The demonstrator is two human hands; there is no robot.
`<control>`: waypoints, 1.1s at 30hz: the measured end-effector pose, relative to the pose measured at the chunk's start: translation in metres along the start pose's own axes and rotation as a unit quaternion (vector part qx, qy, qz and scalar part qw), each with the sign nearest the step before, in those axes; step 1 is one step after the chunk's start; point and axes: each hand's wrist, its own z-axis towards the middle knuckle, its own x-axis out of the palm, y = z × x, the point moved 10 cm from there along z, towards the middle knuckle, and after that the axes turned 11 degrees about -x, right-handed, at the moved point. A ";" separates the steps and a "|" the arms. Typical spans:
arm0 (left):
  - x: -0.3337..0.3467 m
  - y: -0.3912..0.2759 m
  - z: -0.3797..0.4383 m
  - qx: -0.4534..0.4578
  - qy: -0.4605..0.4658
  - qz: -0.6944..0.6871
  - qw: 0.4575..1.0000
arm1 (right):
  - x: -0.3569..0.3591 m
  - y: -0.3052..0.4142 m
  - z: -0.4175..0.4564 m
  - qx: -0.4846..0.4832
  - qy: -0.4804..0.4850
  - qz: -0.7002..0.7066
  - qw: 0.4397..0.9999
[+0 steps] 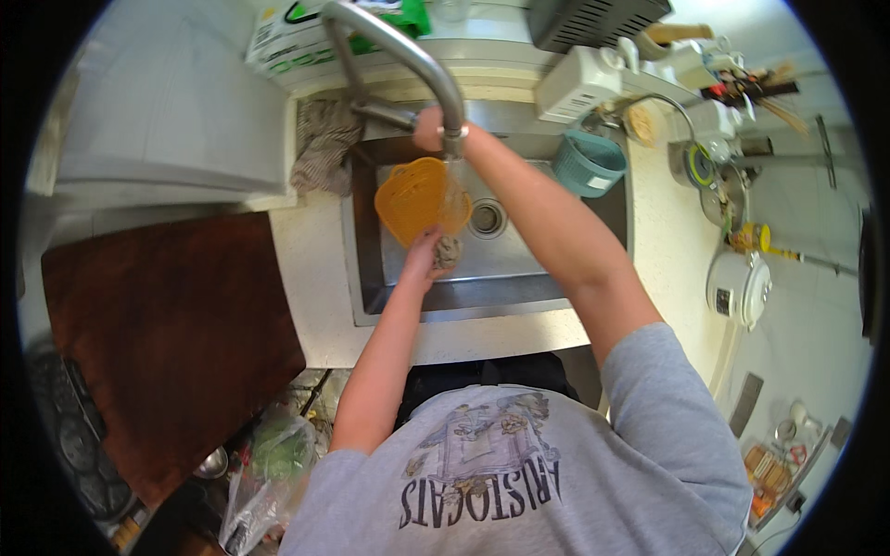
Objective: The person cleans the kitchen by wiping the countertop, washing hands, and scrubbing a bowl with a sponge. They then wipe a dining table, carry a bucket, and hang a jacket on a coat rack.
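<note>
My left hand (421, 258) is closed around a crumpled grey cloth or scrubber (447, 251) above the near part of the steel sink (417, 316). An orange perforated plastic basket (411, 198) lies in the sink just beyond that hand, left of the drain (487, 218). Water appears to run from the spout of the arched metal faucet (425, 61) over the basket's right side. My right arm reaches across the sink, and my right hand (427, 131) is at the faucet's lower horizontal part. The spout partly covers this hand, so its fingers are hidden.
A teal caddy (591, 163) hangs at the sink's right side. To the left lie a striped cloth (325, 146) and a dark brown board (170, 347). A white container (578, 83) stands behind; a white rice cooker (738, 288) is at right. A plastic bag (271, 465) sits lower left.
</note>
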 end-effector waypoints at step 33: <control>0.106 0.057 -0.135 0.187 0.002 -0.071 0.980 | -0.100 -0.378 -0.383 0.240 -0.431 0.747 0.446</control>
